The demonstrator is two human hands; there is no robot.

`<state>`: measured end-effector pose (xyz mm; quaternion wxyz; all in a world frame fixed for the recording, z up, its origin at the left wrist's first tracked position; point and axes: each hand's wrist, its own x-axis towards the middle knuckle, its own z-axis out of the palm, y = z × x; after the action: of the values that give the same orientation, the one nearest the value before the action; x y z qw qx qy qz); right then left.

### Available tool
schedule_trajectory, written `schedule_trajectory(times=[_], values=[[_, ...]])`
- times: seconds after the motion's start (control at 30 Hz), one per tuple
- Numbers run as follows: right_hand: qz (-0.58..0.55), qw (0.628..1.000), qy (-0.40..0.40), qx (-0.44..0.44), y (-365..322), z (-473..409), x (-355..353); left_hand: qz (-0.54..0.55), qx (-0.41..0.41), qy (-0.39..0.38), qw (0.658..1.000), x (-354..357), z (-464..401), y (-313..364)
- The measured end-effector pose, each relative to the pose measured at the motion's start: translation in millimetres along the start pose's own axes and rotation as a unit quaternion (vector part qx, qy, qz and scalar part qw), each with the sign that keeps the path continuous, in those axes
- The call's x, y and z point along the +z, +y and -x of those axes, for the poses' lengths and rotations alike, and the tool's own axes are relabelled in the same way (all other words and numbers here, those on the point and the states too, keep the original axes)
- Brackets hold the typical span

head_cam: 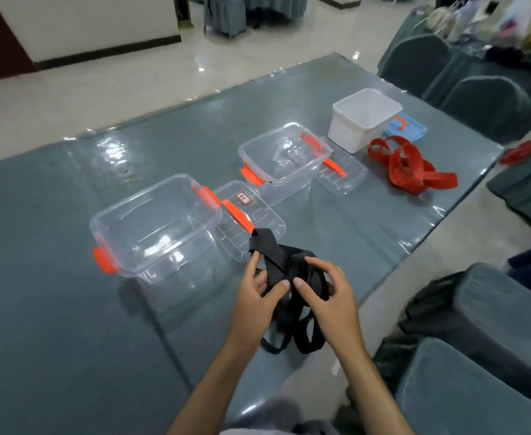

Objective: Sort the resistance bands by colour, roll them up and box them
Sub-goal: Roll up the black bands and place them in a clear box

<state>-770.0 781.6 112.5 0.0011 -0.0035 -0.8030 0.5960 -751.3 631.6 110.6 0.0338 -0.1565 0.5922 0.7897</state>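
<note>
1. the black bands (292, 277) are held by both hands just above the near edge of the table (53, 309). the left hand (259, 296) pinches a strap between thumb and curled fingers; the right hand (327, 293) has its fingers curled over the bunch, thumb pressed in beside the left thumb.
2. one folded end is pushed up and away from the hands, while loose loops hang below over the table edge. the bunch appears to be gathered at its middle so that it can be untangled or a roll started; which, cannot be told.
3. the nearest clear box (154, 224) is set open just beyond the hands, with its lid (251, 221) laid flat beside it, presumably so a rolled band can be dropped straight in. nothing is seen inside it.
4. a second clear box (283, 155) with its own lid (342, 171) stands farther along, also open.
5. the red bands (408, 164) are left in a loose heap well apart from the black ones, near the white box (364, 120); the colours are thus judged to be already separated, with rolling and boxing not yet done.
6. a blue lid (408, 128) lies behind the white box.
</note>
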Motion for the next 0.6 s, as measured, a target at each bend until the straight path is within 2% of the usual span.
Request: schedule_trajectory(times=[0.13,0.33,0.47,0.6], values=[[-0.017,0.998,-0.049,0.02,6.5,-41.2,-7.1,0.001,-0.004,0.036,0.999,8.6,-26.7,2.4],[-0.017,0.995,-0.099,0.005,14.6,-106.0,-25.4,0.008,0.007,0.081,0.997,41.1,-71.0,0.2],[-0.006,0.991,-0.13,0.002,30.2,-160.3,-52.8,-0.002,0.004,0.102,0.995,79.1,-111.3,-1.5],[0.024,0.984,-0.173,-0.038,45.5,-224.1,-97.9,-0.014,-0.002,0.11,0.994,132.8,-152.5,6.6]])
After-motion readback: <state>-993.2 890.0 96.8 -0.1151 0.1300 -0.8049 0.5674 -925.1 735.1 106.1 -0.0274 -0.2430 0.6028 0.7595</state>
